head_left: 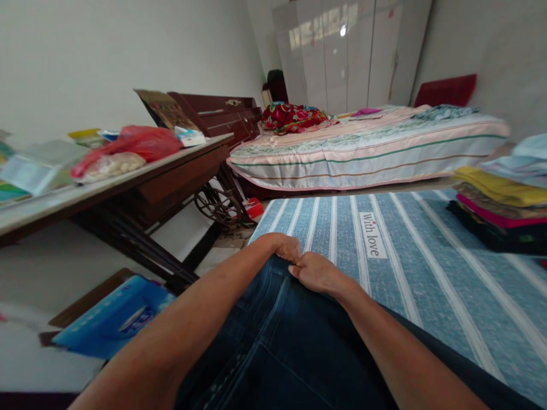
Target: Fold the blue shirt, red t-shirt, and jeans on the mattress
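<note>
A pair of dark blue jeans (316,336) lies across the near part of a blue, white-striped surface, its legs reaching toward the lower right. At the far edge of the jeans, my left hand (287,248) is closed on the fabric near a belt loop. My right hand (318,272) grips the same edge, with its thumb and fingers pinched on the denim. Both hands are close together, nearly touching. The fingertips of the left hand are partly hidden. A "With love" label (372,235) shows on the striped cover (397,228) beyond the hands.
A stack of folded clothes (504,208) sits at the right. On the left, a table (128,182) bears a red plastic bag (145,143), with a blue package (115,316) below. A bed (367,151) and a wardrobe (333,62) stand at the back.
</note>
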{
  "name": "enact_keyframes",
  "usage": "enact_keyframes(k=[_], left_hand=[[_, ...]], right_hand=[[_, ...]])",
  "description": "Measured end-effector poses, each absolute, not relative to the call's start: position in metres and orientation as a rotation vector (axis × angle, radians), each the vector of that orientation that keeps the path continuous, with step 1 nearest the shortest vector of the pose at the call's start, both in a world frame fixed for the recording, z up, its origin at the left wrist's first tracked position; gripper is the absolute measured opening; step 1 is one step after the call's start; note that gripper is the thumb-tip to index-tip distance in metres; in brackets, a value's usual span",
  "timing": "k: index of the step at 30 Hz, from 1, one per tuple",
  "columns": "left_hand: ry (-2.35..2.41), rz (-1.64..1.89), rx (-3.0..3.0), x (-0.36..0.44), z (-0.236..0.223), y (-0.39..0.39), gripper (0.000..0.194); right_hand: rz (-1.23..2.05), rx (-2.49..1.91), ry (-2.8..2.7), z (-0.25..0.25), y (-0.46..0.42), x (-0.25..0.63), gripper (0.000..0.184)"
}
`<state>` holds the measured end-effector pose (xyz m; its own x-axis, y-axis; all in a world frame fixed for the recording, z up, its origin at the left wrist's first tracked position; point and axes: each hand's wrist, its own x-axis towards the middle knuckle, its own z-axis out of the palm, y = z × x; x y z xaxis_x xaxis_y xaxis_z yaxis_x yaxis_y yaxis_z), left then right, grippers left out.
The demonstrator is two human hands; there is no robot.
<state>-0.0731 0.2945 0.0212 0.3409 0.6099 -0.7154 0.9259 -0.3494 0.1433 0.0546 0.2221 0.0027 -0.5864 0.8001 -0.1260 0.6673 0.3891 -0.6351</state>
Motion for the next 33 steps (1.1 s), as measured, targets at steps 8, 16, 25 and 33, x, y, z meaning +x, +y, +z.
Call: enact_keyframes(k=[8,16,25,33], left_hand=[[1.265,-0.643,2.094,-0.077,0.027,0.29,0.015],[1.35,-0.389,2.079,-0.092,0.013,0.289,0.014],[1.39,-0.294,2.018,-0.095,0.001,0.298,0.008],[1.402,-0.283,1.977,-0.095,0.003,0.299,0.007]], right_hand=[[0.921,-1.332,-2.507,0.008,0.22,0.053,0.039],[0.958,-1.484,-2.414,-0.007,0.229,0.056,0.033],[1.019,-1.474,-2.337,-0.021,0.237,0.055,0.034],[1.172,-1.478,-2.215,-0.024,0.236,0.057,0.031]])
